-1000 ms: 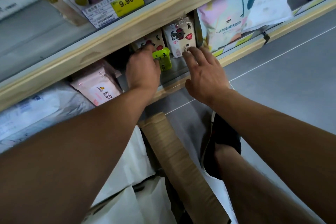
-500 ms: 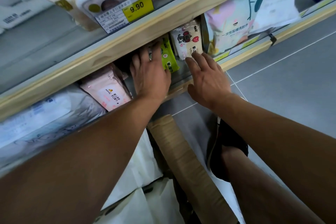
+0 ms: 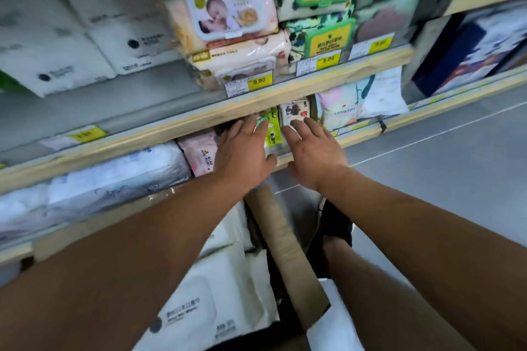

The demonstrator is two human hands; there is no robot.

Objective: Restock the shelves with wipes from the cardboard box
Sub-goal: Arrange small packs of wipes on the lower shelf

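A small green wipes pack (image 3: 271,135) stands on the lower wooden shelf (image 3: 359,136), next to a white pack with a cartoon print (image 3: 296,108). My left hand (image 3: 245,151) lies flat against the green pack's left side with fingers spread, not gripping it. My right hand (image 3: 312,151) is open, its fingertips resting on the front of the white pack. Below my arms, the cardboard box shows one brown flap (image 3: 285,253) and large white wipes packs (image 3: 199,305) inside.
A pink pack (image 3: 199,151) and pale bulky packs (image 3: 114,176) fill the lower shelf to the left, and a pastel bag (image 3: 348,105) fills it to the right. The upper shelf holds baby wipes (image 3: 228,8) and green-lidded packs (image 3: 325,37). Grey floor lies on the right.
My left hand has pushed the green pack upright onto the shelf, then let go and flattened beside it. The right hand stayed at the white pack. The view has tilted up.
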